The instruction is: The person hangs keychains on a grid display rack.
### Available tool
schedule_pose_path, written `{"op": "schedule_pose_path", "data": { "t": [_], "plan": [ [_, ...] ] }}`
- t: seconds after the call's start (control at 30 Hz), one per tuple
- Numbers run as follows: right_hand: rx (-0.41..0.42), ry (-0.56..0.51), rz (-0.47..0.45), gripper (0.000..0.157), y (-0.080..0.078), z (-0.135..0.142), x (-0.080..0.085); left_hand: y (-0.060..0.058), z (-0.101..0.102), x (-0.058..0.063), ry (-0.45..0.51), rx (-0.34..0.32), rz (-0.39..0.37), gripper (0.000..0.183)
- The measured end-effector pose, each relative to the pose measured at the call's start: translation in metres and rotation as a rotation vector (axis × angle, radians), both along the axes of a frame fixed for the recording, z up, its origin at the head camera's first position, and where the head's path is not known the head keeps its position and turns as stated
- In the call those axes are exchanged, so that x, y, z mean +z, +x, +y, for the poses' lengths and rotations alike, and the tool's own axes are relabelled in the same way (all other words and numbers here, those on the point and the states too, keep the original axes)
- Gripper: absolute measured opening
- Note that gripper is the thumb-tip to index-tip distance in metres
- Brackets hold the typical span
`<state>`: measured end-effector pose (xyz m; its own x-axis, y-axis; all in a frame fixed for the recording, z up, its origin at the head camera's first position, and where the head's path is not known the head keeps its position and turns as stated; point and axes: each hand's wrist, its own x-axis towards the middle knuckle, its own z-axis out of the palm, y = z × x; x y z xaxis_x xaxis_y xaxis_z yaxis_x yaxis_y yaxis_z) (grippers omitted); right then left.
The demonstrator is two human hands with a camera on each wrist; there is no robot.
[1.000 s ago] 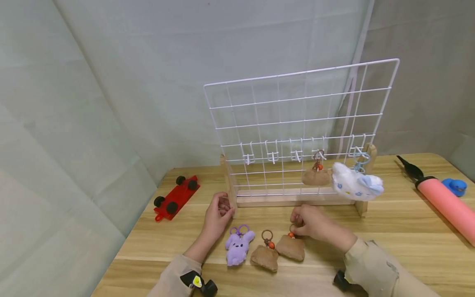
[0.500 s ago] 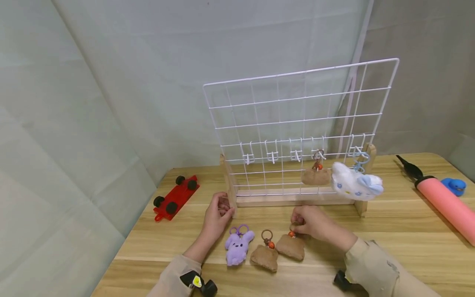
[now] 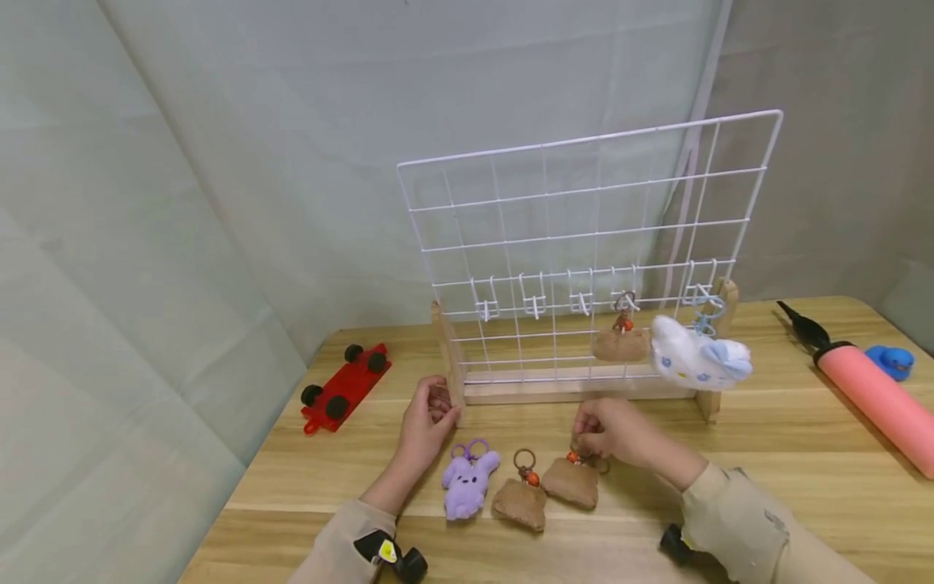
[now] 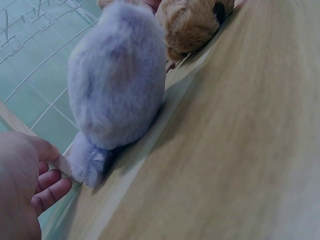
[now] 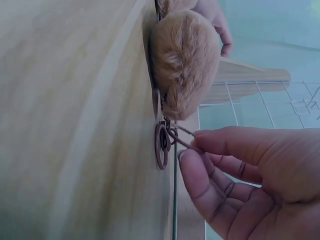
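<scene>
My right hand pinches a metal ring of a brown plush keychain between thumb and index finger. A second ring hangs free beside it, and the plush lies on the table. Next to it are another brown plush keychain and a purple plush keychain. My left hand holds the left wooden foot of the white wire grid rack. Its thumb is on the near side. From the rack's hooks hang a brown plush and a white plush with blue ears.
Several white hooks sit in a row on the grid. A red wheeled toy lies at the left. At the right are a pink pump with a black tip and a blue toy duck. Pale cloth hangs behind.
The fingers of my right hand have shifted slightly at the keychain, and a second ring now shows to the right of them. My left hand stays at the rack's foot.
</scene>
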<state>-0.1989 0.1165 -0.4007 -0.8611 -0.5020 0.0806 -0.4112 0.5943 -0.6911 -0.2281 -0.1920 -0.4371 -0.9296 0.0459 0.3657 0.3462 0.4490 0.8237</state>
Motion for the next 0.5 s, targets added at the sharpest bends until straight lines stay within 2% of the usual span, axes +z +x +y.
{"op": "schedule_pose_path", "data": {
  "t": [0.37,0.5],
  "plan": [
    [0.018,-0.035,-0.019,0.005,0.004,0.001,0.012,0.001,0.000,0.002,-0.018,0.004,0.004,0.043],
    [0.021,-0.047,-0.026,0.006,0.005,0.004,0.017,0.001,0.001,0.002,-0.036,0.017,-0.018,0.043]
  ]
}}
